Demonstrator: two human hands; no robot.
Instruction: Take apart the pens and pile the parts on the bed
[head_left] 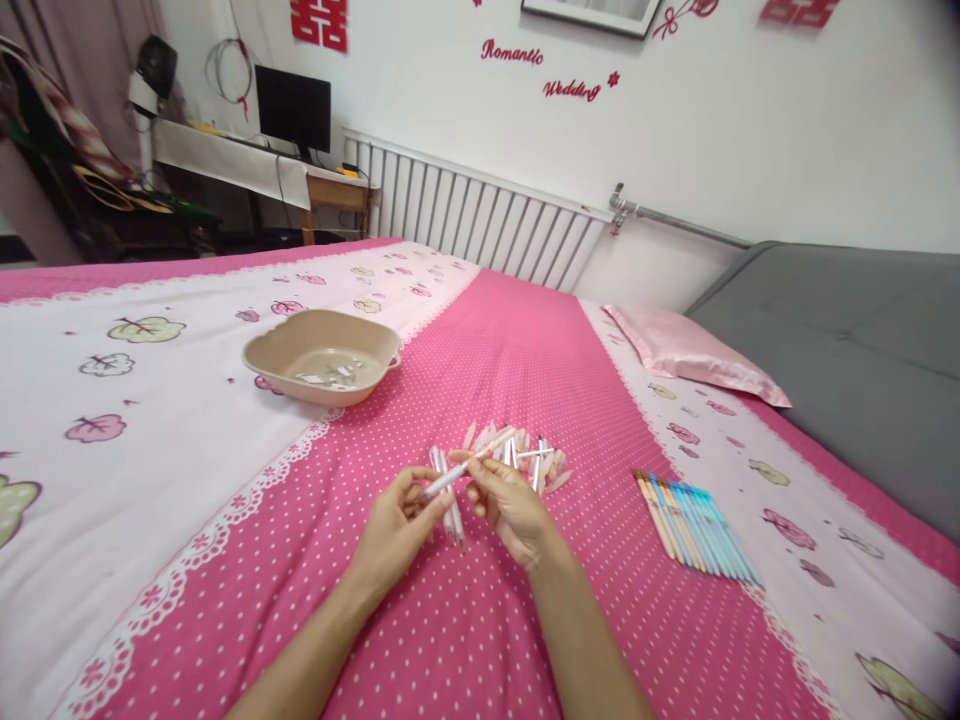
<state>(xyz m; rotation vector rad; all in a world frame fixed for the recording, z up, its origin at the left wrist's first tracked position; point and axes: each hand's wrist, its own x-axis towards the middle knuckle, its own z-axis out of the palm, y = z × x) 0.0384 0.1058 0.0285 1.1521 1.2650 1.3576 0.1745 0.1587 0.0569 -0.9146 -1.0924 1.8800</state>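
Observation:
Between my two hands I hold a slim white pen (447, 480), tilted up toward the right. My left hand (401, 515) pinches its lower end, and my right hand (510, 500) has thumb and fingers closed near its upper end. Under and just behind the hands lies a loose pile of pale pink and white pen parts (551, 465). Several whitish pens (454, 520) rest on the sheet just below the held one. Over to the right, a neat row of blue and peach pens (694, 525) lies side by side.
A beige plastic basin (322, 355) with small pale pieces inside stands at the left on the pink dotted bedsheet (480, 650). A pink pillow (694, 350) leans near the grey headboard (840, 350). Beyond the bed are a white railing (480, 205) and a desk with a monitor (293, 110).

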